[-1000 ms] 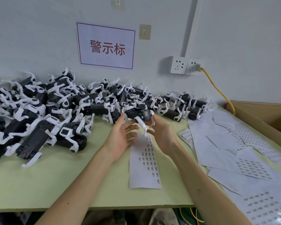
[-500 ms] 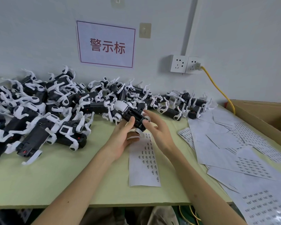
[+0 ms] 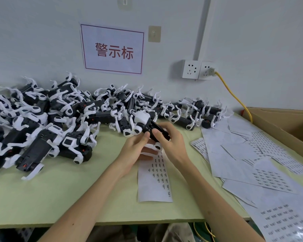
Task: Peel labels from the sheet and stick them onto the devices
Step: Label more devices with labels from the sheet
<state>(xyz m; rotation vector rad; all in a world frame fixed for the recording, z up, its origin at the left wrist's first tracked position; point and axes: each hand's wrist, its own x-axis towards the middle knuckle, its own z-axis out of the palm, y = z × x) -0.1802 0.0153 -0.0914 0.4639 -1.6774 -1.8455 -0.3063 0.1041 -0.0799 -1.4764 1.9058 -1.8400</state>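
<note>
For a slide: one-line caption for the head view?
Left hand and right hand hold a black-and-white device over a label sheet, beside a pile of similar devices.

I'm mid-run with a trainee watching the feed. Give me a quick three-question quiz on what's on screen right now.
1. True or false: the left hand and right hand both hold one device over the top end of the label sheet.
2. Multiple choice: the yellow cable plugs into A) the left socket, B) the right socket, C) the cardboard box.
3. Short answer: on which side of the table do the loose sheets lie spread?
Key: 1 true; 2 B; 3 the person's right.
</note>
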